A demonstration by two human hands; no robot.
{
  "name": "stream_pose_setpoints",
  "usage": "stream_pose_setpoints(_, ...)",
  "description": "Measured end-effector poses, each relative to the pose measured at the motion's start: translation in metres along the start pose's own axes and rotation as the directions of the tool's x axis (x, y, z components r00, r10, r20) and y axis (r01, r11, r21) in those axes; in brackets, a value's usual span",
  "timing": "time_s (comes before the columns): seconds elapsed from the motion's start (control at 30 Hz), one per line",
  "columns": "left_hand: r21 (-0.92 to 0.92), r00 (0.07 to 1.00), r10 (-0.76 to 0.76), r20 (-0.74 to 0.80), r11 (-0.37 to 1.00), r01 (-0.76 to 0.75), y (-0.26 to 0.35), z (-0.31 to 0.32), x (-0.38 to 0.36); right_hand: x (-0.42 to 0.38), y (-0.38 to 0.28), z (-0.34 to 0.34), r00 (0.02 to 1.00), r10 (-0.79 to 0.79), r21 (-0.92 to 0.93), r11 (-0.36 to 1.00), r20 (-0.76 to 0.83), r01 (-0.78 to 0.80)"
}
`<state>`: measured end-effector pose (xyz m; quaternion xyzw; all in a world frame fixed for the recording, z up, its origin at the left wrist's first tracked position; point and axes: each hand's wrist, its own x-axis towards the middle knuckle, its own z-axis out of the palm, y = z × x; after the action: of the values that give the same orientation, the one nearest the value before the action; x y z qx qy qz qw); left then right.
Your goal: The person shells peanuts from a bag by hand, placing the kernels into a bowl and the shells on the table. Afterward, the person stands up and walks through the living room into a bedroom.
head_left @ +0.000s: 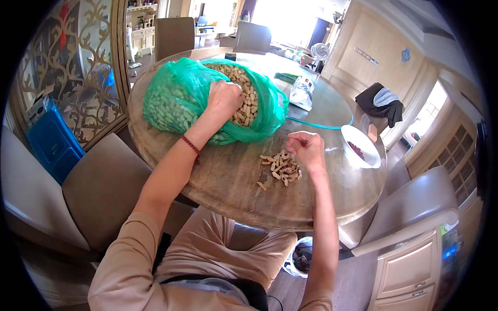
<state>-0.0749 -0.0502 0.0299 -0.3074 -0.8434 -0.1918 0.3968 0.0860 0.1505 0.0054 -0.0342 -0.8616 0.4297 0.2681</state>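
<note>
One translucent green plastic bag of unshelled peanuts, our left hand curled into them, our right hand fisted beside one pile of shells, one white bowl nearby on the round table.

A green plastic bag, opened at the top and slumped on its side, is seen near the far left edge of the round table, filled with pale unshelled peanuts. A small heap of broken peanut shells is spread nearer the front edge.
</note>
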Motion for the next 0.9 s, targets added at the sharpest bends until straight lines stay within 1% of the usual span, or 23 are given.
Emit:
stream_pose_setpoints(0.07,0.028,0.995,0.040,0.096,0.999,-0.043,0.005,-0.002,-0.003,-0.001,-0.004,0.000,1.000,0.013,0.002,1.000,-0.006,-0.013)
stream_pose_setpoints(0.1,0.029,0.995,0.040,0.095,0.999,-0.043,0.003,0.003,-0.003,-0.002,-0.006,0.001,1.000,0.027,0.004,1.000,-0.014,-0.027)
stream_pose_setpoints(0.17,0.123,0.989,0.121,0.084,0.984,-0.131,-0.001,0.021,-0.004,-0.002,-0.007,0.002,1.000,0.006,-0.014,1.000,-0.015,-0.006)
stream_pose_setpoints(0.23,0.113,0.989,0.118,0.088,0.985,-0.127,-0.002,0.023,-0.004,-0.002,-0.005,0.003,1.000,-0.015,-0.031,0.999,-0.018,0.015)
stream_pose_setpoints(0.3,0.103,0.989,0.115,0.090,0.987,-0.124,0.000,0.019,-0.003,-0.001,-0.004,0.005,0.999,-0.026,0.021,0.999,-0.033,0.027)
stream_pose_setpoints(0.37,0.026,0.993,0.080,0.083,0.996,-0.083,0.004,0.011,-0.002,-0.003,-0.008,0.002,0.998,-0.045,0.009,0.999,-0.053,0.046)
stream_pose_setpoints(0.4,0.025,0.993,0.082,0.080,0.996,-0.085,0.004,0.008,-0.001,-0.004,-0.011,0.002,0.995,-0.064,-0.003,0.998,-0.072,0.064)
stream_pose_setpoints(0.43,-0.248,0.995,0.020,0.101,0.969,0.005,0.003,0.004,0.001,-0.003,-0.012,0.002,0.995,-0.066,-0.005,0.998,-0.077,0.066)
stream_pose_setpoints(0.47,-0.501,0.990,-0.030,0.141,0.860,0.098,0.003,0.002,0.003,-0.003,-0.012,0.001,0.992,-0.061,0.009,0.998,-0.107,0.062)
stream_pose_setpoints(0.5,-0.503,0.990,-0.024,0.140,0.859,0.092,0.008,-0.001,0.003,-0.003,-0.013,0.001,0.989,-0.052,0.023,0.998,-0.137,0.056)
stream_pose_setpoints(0.53,-0.717,0.985,-0.036,0.168,0.682,0.147,0.014,-0.003,0.001,-0.003,-0.014,0.001,0.988,-0.051,0.022,0.998,-0.144,0.054)
stream_pose_setpoints(0.57,-0.872,0.979,-0.038,0.200,0.449,0.195,0.021,-0.004,-0.002,-0.003,-0.015,0.001,0.988,-0.041,0.081,0.995,-0.151,0.054)
stream_pose_setpoints(0.6,-0.930,0.982,0.022,0.185,0.326,0.168,0.029,-0.005,-0.005,-0.003,-0.016,0.001,0.987,-0.031,0.139,0.989,-0.158,0.053)
stream_pose_setpoints(0.63,-0.932,0.982,0.030,0.189,0.321,0.169,0.037,-0.002,-0.008,-0.004,-0.017,0.001,0.986,-0.025,0.136,0.990,-0.165,0.047)
stream_pose_setpoints(0.7,-0.969,0.962,0.147,0.230,0.124,0.213,0.052,0.002,-0.016,-0.003,-0.018,0.001,0.989,-0.051,0.221,0.972,-0.136,0.081)
stream_pose_setpoints(0.73,-0.964,0.947,0.184,0.262,0.101,0.247,0.058,0.003,-0.020,-0.002,-0.018,0.001,0.988,-0.060,0.226,0.970,-0.139,0.090)
stream_pose_setpoints(0.77,-0.964,0.947,0.187,0.263,0.096,0.249,0.064,0.004,-0.023,-0.002,-0.016,0.000,0.988,-0.056,0.222,0.971,-0.141,0.087)
stream_pose_setpoints(0.83,-0.955,0.921,0.263,0.287,0.005,0.296,0.070,0.005,-0.027,-0.002,-0.017,-0.001,0.988,-0.141,0.337,0.929,-0.068,0.155)
stream_pose_setpoints(0.9,-0.958,0.921,0.275,0.276,-0.004,0.288,0.072,0.005,-0.029,-0.002,-0.017,-0.001,0.989,-0.120,0.339,0.930,-0.090,0.144)
